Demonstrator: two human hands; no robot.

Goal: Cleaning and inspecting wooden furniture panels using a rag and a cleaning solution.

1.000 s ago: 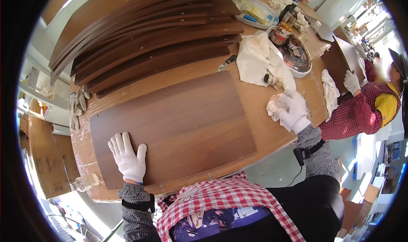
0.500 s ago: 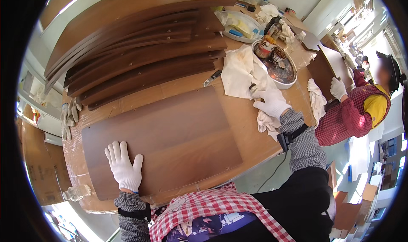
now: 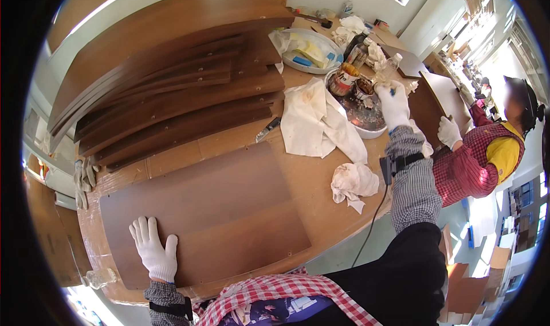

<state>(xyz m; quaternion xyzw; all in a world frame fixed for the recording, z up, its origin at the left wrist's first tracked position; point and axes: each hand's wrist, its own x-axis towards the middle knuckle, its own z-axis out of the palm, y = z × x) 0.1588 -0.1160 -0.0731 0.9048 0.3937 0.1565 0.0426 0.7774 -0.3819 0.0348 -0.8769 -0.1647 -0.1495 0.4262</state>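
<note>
My left hand (image 3: 153, 250), in a white knit glove, lies flat on a brown wooden panel (image 3: 229, 197) with its fingers stretched out. The panel rests on the table near me. My right hand (image 3: 395, 105), gloved too, reaches over the right rim of a round white basin (image 3: 369, 132). Its fingers are curled together; a small dark bit shows at them, too small to name. Beside it in the stained basin stand a small dark-crusted can (image 3: 365, 89) and a brown-smeared jar (image 3: 344, 78).
Stacked brown panels (image 3: 177, 105) fill the far left. A white cloth (image 3: 309, 120), crumpled rag (image 3: 353, 183) and utility knife (image 3: 267, 129) lie near the basin. Behind is a tray (image 3: 312, 68) of sponges. A co-worker (image 3: 481, 154) stands at right; spare gloves (image 3: 85, 180) hang left.
My right hand has moved away from the crumpled rag, up and right to the basin, and its fingers have curled. My left hand stays flat on the panel. The view has shifted slightly.
</note>
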